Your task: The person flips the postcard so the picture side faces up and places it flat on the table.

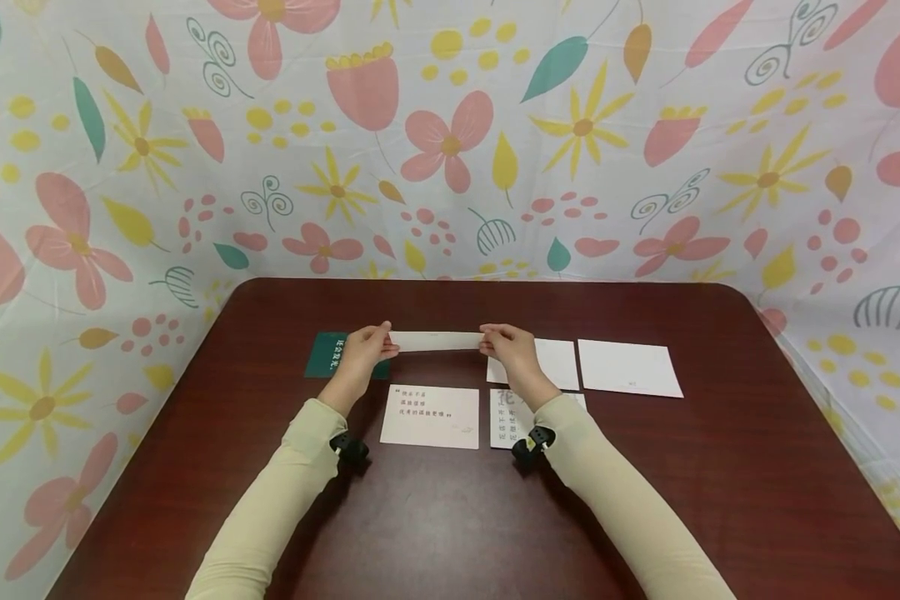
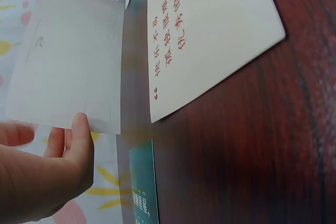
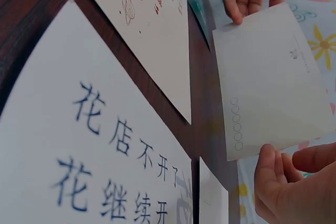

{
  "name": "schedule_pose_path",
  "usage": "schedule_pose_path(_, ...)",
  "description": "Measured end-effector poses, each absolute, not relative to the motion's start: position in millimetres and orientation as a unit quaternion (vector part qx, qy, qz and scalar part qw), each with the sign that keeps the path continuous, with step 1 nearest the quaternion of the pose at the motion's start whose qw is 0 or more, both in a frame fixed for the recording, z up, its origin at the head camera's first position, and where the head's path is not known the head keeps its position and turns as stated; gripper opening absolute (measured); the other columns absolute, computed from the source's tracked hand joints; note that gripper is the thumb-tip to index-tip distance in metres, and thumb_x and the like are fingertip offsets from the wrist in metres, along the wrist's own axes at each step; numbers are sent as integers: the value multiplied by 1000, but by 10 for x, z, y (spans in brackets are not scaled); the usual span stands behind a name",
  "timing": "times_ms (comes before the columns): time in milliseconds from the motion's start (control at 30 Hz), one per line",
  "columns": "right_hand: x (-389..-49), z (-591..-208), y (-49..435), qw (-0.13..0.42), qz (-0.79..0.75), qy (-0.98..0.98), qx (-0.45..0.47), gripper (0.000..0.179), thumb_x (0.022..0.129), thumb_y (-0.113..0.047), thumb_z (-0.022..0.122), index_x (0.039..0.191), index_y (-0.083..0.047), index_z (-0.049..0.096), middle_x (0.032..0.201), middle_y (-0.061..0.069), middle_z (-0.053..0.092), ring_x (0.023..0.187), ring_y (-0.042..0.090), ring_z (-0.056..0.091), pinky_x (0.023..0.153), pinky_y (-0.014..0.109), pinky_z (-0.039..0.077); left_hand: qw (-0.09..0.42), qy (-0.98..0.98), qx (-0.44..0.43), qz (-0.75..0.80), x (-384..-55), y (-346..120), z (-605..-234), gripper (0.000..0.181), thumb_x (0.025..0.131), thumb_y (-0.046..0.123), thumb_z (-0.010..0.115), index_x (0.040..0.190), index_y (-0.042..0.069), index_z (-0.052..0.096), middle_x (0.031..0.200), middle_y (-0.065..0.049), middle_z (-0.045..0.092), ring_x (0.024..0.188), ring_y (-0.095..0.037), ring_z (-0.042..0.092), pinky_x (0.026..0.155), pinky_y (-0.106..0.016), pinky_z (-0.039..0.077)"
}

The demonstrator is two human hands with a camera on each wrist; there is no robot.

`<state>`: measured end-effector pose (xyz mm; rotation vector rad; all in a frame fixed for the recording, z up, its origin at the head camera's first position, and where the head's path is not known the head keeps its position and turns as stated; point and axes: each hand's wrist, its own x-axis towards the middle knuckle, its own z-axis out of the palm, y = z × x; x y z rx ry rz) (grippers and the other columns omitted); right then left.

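Observation:
Between both hands a white postcard (image 1: pixel 437 341) is held up off the table, tilted so that the head view sees it nearly edge-on. My left hand (image 1: pixel 360 357) pinches its left end, and my right hand (image 1: pixel 513 354) pinches the right end. Faint print and a row of small postcode circles show on the postcard (image 3: pixel 273 82) in the right wrist view. Under the left hand lies a green card (image 1: pixel 322 357) with white writing. A white card (image 1: pixel 558 362) lies partly hidden behind the right hand.
Nearer me, a pale pink card (image 1: pixel 429 417) with red writing lies beside a white card with dark characters (image 1: pixel 501 429), partly covered by the right wrist. Another white card (image 1: pixel 630 367) lies at the right on the dark red table (image 1: pixel 435 517). A flowered cloth (image 1: pixel 450 217) hangs behind.

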<state>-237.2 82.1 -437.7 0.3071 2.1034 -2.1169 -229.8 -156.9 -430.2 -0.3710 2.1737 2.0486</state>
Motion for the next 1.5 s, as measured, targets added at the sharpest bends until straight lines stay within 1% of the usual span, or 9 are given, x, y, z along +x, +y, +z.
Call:
schedule_pose_path(167, -2368, -4371, 840, 70, -703, 701, 98, 29, 99, -8, 51, 124, 4, 60, 120, 23, 59, 100, 23, 63, 89, 30, 52, 86, 724, -98, 677, -2304, -1593, -4299, 35, 102, 15, 47, 126, -10, 51, 121, -24, 50, 117, -39, 53, 102, -42, 43)
schedule_pose_path(233, -2362, -4364, 845, 70, -704, 701, 95, 30, 99, -9, 53, 124, 5, 60, 122, 23, 59, 100, 21, 63, 89, 29, 52, 88, 726, -89, 676, -2308, -1601, -4300, 35, 101, 13, 48, 127, -11, 50, 124, -24, 51, 118, -38, 52, 103, -42, 42)
schedule_pose_path(433, -2357, -4374, 855, 73, -685, 721, 80, 35, 93, -6, 61, 126, 5, 58, 115, 17, 62, 99, 20, 60, 93, 34, 49, 78, 751, -77, 651, -2298, -1617, -4313, 32, 96, 9, 58, 124, -7, 56, 114, -16, 56, 107, -30, 55, 99, -43, 45)
schedule_pose_path(567, -2354, -4390, 854, 72, -676, 730, 78, 35, 89, 1, 63, 124, 3, 61, 112, 17, 64, 101, 24, 59, 93, 37, 50, 64, 781, -82, 616, -2291, -1613, -4341, 26, 93, 7, 62, 118, -1, 63, 111, -12, 59, 103, -27, 56, 92, -40, 49)
schedule_pose_path(667, -2354, -4398, 849, 66, -664, 742, 75, 35, 87, 2, 64, 122, 0, 64, 111, 18, 63, 105, 24, 57, 91, 36, 50, 46, 805, -80, 587, -2296, -1597, -4352, 26, 92, 5, 63, 117, 2, 63, 115, -13, 59, 106, -28, 57, 88, -39, 50)
schedule_pose_path(833, -2358, -4402, 844, 57, -644, 760, 71, 35, 87, 1, 65, 121, -2, 65, 107, 15, 62, 105, 26, 55, 90, 37, 51, 28, 822, -83, 563, -2301, -1572, -4343, 32, 90, 4, 64, 122, 1, 60, 117, -17, 58, 106, -31, 59, 87, -41, 52)
schedule_pose_path(1033, -2375, -4408, 812, 55, -635, 766, 81, 36, 86, 1, 65, 122, 0, 63, 105, 14, 63, 99, 25, 57, 86, 35, 51, 18, 839, -82, 538, -2337, -1561, -4389, 31, 88, 2, 66, 119, -3, 63, 108, -18, 60, 100, -30, 59, 84, -37, 53)
schedule_pose_path(1267, -2394, -4445, 781, 53, -618, 781, 66, 40, 85, 1, 66, 124, 0, 62, 94, 11, 63, 78, 16, 59, 74, 30, 54, 26, 868, -72, 490, -2365, -1574, -4425, 36, 87, 7, 70, 122, 0, 62, 101, -17, 61, 92, -31, 60, 77, -39, 53)
schedule_pose_path(1500, -2426, -4486, 742, 64, -541, 837, 43, 46, 82, -1, 70, 127, 0, 59, 86, 9, 62, 71, 17, 57, 66, 28, 51, 41, 903, -48, 426, -2419, -1578, -4457, 44, 86, 11, 73, 125, -2, 60, 101, -19, 62, 86, -30, 59, 68, -36, 51)
